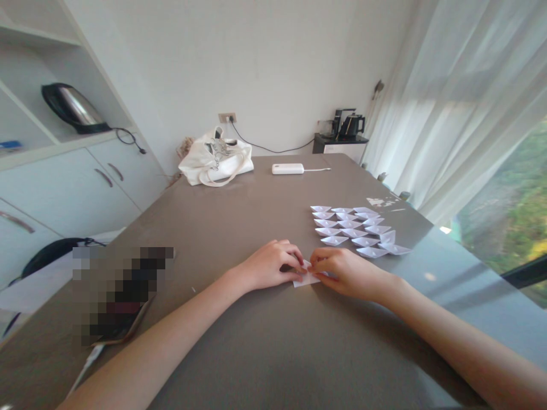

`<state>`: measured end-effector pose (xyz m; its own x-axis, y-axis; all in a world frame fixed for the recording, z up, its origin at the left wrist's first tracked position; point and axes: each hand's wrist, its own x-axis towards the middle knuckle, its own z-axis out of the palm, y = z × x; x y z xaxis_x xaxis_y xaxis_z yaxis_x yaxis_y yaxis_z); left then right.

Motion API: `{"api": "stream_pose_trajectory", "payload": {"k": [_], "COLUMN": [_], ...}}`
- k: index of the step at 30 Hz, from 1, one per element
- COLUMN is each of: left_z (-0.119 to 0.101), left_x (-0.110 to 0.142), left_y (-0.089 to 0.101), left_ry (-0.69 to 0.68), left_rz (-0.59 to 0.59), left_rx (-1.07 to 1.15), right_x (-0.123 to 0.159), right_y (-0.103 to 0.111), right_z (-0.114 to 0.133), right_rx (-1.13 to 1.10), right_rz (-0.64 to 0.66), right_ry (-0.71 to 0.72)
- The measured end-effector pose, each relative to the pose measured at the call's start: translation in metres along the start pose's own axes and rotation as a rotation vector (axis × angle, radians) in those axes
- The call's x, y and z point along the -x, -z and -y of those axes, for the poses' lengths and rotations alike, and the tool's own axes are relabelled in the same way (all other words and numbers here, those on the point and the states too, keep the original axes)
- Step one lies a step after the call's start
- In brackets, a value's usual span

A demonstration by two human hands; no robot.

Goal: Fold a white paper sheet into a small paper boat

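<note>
While both hands meet over the table [256, 210], the left hand [276, 265] and right hand [342, 270] pinch a white paper piece [304, 279] between thumbs and fingertips. Folded paper boats [351, 233] lie in rows beyond, to the right. White bag [217, 162]: far left.

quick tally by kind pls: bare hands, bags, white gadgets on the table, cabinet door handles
Bare hands (left hand, right hand): 2
White bag: 1
White gadget: 1
Cabinet door handles: 3
Total: 7
</note>
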<state>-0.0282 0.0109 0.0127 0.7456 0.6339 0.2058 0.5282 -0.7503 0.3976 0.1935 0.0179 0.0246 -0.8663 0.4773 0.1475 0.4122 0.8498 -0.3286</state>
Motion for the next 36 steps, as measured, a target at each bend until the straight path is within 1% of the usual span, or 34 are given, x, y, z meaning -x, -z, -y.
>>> {"api": "stream_pose_trajectory", "payload": {"k": [8, 22, 26, 29, 36], "left_z": [-0.001, -0.003, -0.005, -0.005, -0.001], "left_x": [-0.001, 0.000, -0.001, -0.001, 0.001], "left_y": [0.001, 0.003, 0.002, 0.002, 0.000], "left_ry": [0.012, 0.011, -0.026, -0.051, -0.045], "left_rz": [0.007, 0.018, -0.004, 0.002, 0.012], "left_rx": [0.011, -0.008, -0.030, -0.047, -0.039], "right_x": [0.002, 0.001, 0.001, 0.000, 0.000], "right_y": [0.002, 0.003, 0.004, 0.004, 0.004], "right_z": [-0.002, -0.005, -0.007, -0.010, -0.013], "right_rx": [-0.025, -0.043, -0.066, -0.089, -0.153], "right_rz": [0.021, 0.030, 0.038, 0.046, 0.045], "right_ry": [-0.006, 0.028, 0.042, 0.059, 0.079]}}
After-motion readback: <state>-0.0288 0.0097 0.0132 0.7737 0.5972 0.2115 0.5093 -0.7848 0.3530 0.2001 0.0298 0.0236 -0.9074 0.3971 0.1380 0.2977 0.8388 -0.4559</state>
